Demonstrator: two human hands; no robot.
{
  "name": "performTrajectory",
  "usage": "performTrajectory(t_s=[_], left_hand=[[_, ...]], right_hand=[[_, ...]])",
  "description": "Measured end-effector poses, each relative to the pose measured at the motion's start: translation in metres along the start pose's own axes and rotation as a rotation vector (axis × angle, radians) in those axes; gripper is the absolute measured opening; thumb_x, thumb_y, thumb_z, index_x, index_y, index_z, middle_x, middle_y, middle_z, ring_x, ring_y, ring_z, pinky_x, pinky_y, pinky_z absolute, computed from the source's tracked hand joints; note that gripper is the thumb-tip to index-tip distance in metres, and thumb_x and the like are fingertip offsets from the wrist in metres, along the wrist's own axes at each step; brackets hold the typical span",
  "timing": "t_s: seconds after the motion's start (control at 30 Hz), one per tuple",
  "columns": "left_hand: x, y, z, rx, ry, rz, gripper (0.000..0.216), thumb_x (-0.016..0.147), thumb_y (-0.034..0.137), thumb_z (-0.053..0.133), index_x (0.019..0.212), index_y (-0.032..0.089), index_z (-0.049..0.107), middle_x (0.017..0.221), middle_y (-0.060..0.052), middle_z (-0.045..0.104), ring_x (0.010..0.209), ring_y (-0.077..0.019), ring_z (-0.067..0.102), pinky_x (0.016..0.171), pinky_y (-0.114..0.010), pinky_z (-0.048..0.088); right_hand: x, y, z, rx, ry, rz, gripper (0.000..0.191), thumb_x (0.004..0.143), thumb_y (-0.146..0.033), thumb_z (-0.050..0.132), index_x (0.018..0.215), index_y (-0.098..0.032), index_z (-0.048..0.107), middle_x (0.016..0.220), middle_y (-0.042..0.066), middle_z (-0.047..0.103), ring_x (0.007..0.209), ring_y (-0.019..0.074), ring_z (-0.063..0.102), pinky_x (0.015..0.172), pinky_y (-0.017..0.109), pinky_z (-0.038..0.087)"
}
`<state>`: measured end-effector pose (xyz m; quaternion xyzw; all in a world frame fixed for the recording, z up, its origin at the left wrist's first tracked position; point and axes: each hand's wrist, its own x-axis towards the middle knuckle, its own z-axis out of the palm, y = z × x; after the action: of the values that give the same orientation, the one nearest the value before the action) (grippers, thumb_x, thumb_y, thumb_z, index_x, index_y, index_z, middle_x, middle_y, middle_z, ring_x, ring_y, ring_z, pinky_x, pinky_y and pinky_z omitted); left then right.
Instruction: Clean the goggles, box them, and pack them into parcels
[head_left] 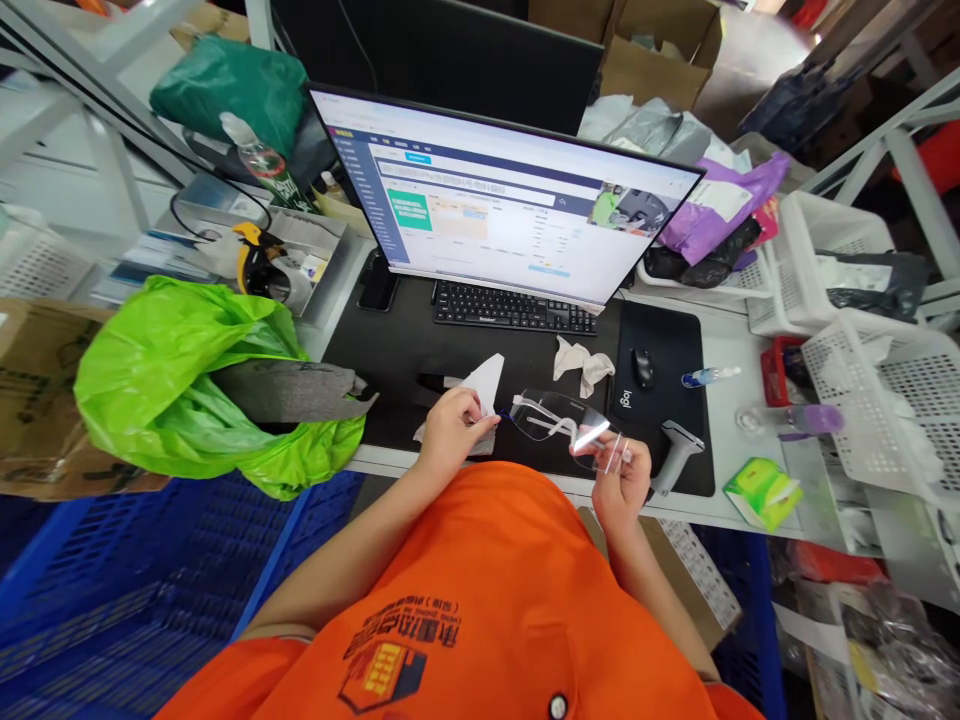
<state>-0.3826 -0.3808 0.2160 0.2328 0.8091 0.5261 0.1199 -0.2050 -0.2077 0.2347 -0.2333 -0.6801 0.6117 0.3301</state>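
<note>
My right hand [624, 480] grips a pair of eyeglasses [551, 415] with large clear lenses and pale, thin temples. The glasses are held over the desk's front edge, and light glares off one lens. To their left, the fingers of my left hand [451, 430] are pinched together at a white piece of paper [486, 380], which sticks up behind them. A small dark blue bit shows between my left fingertips and the glasses; its kind is unclear. Crumpled tissue [581, 365] lies on the black mat just beyond the glasses.
A monitor [510, 200] and keyboard [514, 306] stand ahead. On the right are a mouse [643, 367], a barcode scanner [676, 455], a green tissue pack [763, 493] and white baskets [885, 400]. A bright green bag [180, 370] sits left, above blue crates [172, 560].
</note>
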Motion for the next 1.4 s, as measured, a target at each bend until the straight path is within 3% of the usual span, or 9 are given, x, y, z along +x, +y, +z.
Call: performTrajectory(t_s=[0.2,0.33,0.53,0.67,0.83,1.03,1.23,1.4], left_hand=[[0.0,-0.016,0.015,-0.008,-0.035,0.086,0.015,0.091,0.029,0.06,0.085,0.021,0.07,0.1,-0.008,0.07,0.098,-0.0214,0.065,0.084,-0.034,0.056],[-0.001,-0.026,0.025,-0.049,-0.08,0.018,0.012,0.084,0.025,0.067,0.074,0.02,0.067,0.102,-0.008,0.069,0.096,-0.0213,0.066,0.072,-0.03,0.059],[0.0,-0.027,0.032,-0.006,-0.081,0.025,0.031,0.073,0.023,0.08,0.058,0.019,0.054,0.089,-0.004,0.069,0.082,-0.0174,0.065,0.063,-0.025,0.054],[0.0,-0.027,0.033,0.004,-0.11,0.05,0.03,0.074,0.021,0.079,0.059,0.019,0.054,0.079,-0.002,0.066,0.075,-0.0154,0.062,0.066,-0.026,0.053],[-0.004,-0.03,0.036,-0.092,-0.129,-0.038,0.017,0.077,0.022,0.073,0.067,0.019,0.059,0.099,-0.006,0.069,0.091,-0.0196,0.066,0.063,-0.026,0.055],[0.009,-0.027,0.047,0.076,-0.173,0.006,0.032,0.068,0.013,0.081,0.058,0.018,0.051,0.083,-0.002,0.066,0.081,-0.0176,0.063,0.076,-0.03,0.053],[0.019,-0.03,0.063,0.114,-0.257,-0.04,0.038,0.061,0.012,0.087,0.053,0.018,0.05,0.082,-0.002,0.067,0.08,-0.0187,0.064,0.076,-0.032,0.052],[0.014,-0.037,0.067,0.01,-0.287,-0.047,0.016,0.075,0.017,0.078,0.065,0.019,0.065,0.097,-0.005,0.073,0.09,-0.0204,0.069,0.075,-0.031,0.055]], right_hand=[[0.002,0.002,0.002,0.137,0.039,0.119,0.013,0.102,-0.037,0.049,0.097,-0.026,0.045,0.101,0.004,0.073,0.07,0.0156,0.073,0.071,0.035,0.06],[-0.001,0.006,0.003,0.185,0.008,0.127,0.013,0.102,-0.036,0.051,0.097,-0.025,0.047,0.103,0.004,0.073,0.072,0.015,0.074,0.071,0.033,0.06],[-0.007,0.018,0.005,0.128,-0.056,0.146,0.016,0.102,-0.039,0.051,0.097,-0.024,0.048,0.106,0.006,0.074,0.074,0.016,0.074,0.072,0.034,0.061],[-0.007,0.03,0.0,-0.023,-0.082,0.134,0.016,0.103,-0.039,0.049,0.099,-0.023,0.049,0.108,0.007,0.074,0.076,0.0157,0.074,0.074,0.033,0.06],[-0.004,0.027,-0.006,0.037,-0.016,0.149,0.016,0.102,-0.039,0.052,0.098,-0.023,0.049,0.104,0.006,0.075,0.072,0.0152,0.074,0.072,0.032,0.06],[0.003,0.021,-0.007,0.238,-0.028,0.192,0.018,0.099,-0.04,0.057,0.097,-0.025,0.048,0.099,0.005,0.075,0.069,0.0161,0.073,0.068,0.033,0.06],[0.003,0.047,-0.012,0.095,-0.026,0.268,0.025,0.097,-0.046,0.058,0.096,-0.023,0.049,0.099,0.006,0.074,0.068,0.0159,0.073,0.067,0.033,0.061],[-0.002,0.056,-0.025,-0.006,-0.023,0.269,0.024,0.097,-0.046,0.056,0.096,-0.023,0.05,0.1,0.006,0.074,0.07,0.016,0.073,0.067,0.033,0.062]])
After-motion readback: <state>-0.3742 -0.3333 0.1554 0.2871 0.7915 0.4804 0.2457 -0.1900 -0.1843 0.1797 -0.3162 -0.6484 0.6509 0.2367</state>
